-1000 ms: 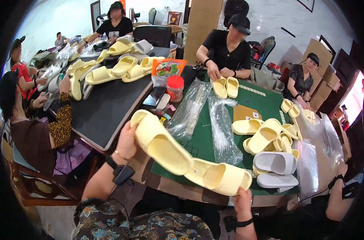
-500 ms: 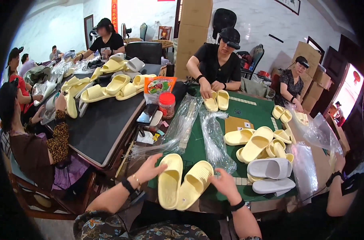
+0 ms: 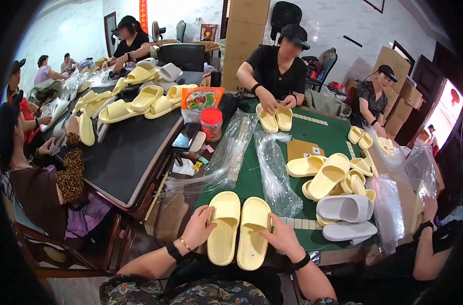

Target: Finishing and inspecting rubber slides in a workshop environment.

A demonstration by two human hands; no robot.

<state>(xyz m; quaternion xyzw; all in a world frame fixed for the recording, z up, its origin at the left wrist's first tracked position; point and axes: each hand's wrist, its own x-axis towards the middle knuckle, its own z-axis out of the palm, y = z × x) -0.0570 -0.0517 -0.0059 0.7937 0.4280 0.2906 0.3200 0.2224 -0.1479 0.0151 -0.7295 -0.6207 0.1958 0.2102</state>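
Note:
Two pale yellow slide slippers stand side by side at the near edge of the green table, toes pointing away from me. My left hand [image 3: 197, 227] grips the outer side of the left slipper [image 3: 223, 244], thumb along its edge. The outer side of the right slipper [image 3: 252, 249] is held by my right hand [image 3: 284, 237]; a small round sticker shows on its heel. A narrow gap separates the two soles. Just beyond them lie clear plastic bags [image 3: 277, 178]. To the right is a heap of yellow slippers [image 3: 330, 175] with a grey pair [image 3: 345, 208] at its near side.
Across the green table [image 3: 318, 140], a person handles another yellow pair [image 3: 274, 119]. More people work around a black table [image 3: 125, 170] piled with slippers at left. A red-lidded jar [image 3: 211, 125], an orange packet [image 3: 201, 101] and a phone [image 3: 186, 137] sit between the tables.
Both hands have moved in from beside the slippers and closed on them. The right slipper, tilted before, now stands straight and parallel to the left one.

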